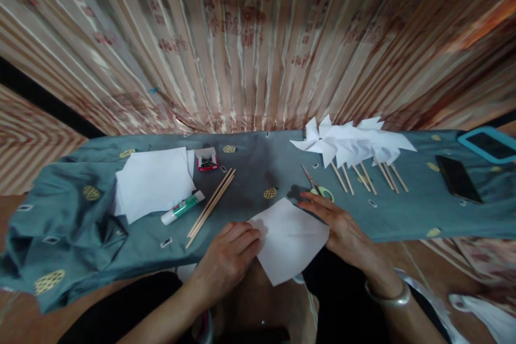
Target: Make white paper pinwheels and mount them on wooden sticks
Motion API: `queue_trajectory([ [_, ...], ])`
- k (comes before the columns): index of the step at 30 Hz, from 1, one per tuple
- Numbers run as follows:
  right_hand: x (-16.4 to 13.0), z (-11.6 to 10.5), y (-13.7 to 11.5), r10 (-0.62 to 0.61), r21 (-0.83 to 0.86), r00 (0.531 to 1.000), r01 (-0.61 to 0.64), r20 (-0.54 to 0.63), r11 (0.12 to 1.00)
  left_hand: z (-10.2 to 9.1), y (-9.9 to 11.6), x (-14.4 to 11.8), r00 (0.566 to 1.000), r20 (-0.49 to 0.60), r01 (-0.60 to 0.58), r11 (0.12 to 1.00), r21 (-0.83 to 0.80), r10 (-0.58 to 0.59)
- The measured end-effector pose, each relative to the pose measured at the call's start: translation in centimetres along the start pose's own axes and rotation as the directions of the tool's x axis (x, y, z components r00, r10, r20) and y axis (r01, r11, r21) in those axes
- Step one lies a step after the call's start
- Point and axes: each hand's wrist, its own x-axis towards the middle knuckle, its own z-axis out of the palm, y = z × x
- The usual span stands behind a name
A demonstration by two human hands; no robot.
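Note:
A white square sheet of paper (292, 242) is tilted at the table's front edge, one corner hanging over my lap. At its left corner, my left hand (229, 258) is closed on the paper with curled fingers. My right hand (342, 228) lies along the right side of the sheet, touching it, with fingers stretched out; its thumb is hidden. Just beyond those fingertips are scissors (322, 192) with pale green handles, lying on the cloth. Left of my left hand lie several thin wooden sticks (212, 207).
A stack of white paper (155, 180), a glue stick (183, 208) and a small red box of dark pins (207, 160) lie left. Several paper pinwheels (350, 142) on sticks lie back right, near a black phone (458, 178) and a blue-framed device (489, 144). A curtain (250, 43) hangs behind.

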Motion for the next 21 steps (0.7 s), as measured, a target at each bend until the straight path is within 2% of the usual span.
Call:
queue_trajectory([
  [4,-0.1,-0.9,-1.0,-0.103,0.057,0.983,0.113,-0.154,0.992,-0.6,-1.4,0.2,0.998,-0.067,0.012,0.998,0.06,-0.008],
  [7,0.1,-0.8,-1.9,-0.167,-0.009,0.956,0.17,-0.241,0.985,-1.0,-3.0,0.3,0.997,-0.07,0.049,0.991,0.123,-0.04],
  [11,0.3,0.1,-1.6,-0.219,-0.139,0.967,0.201,-0.129,0.97,-0.6,-3.6,-0.2,0.998,-0.046,0.059,0.987,0.15,-0.053],
  [13,0.2,0.5,-0.6,-0.179,-0.208,0.982,0.162,-0.065,0.965,0.0,-3.1,-0.6,0.998,-0.007,0.06,0.989,0.136,-0.059],
  [16,-0.3,-0.1,1.6,-0.07,-0.32,0.996,0.051,-0.049,0.946,1.1,-1.9,-1.2,0.993,0.1,0.05,0.997,0.059,-0.056],
  [19,-0.7,-1.6,3.0,-0.025,-0.422,0.989,-0.04,-0.146,0.906,2.0,-1.1,-1.7,0.977,0.197,0.082,0.997,-0.001,-0.081],
  [21,-0.6,-2.5,2.7,-0.01,-0.417,0.976,-0.085,-0.22,0.905,2.5,-1.0,-1.8,0.96,0.256,0.118,0.993,0.007,-0.115],
])
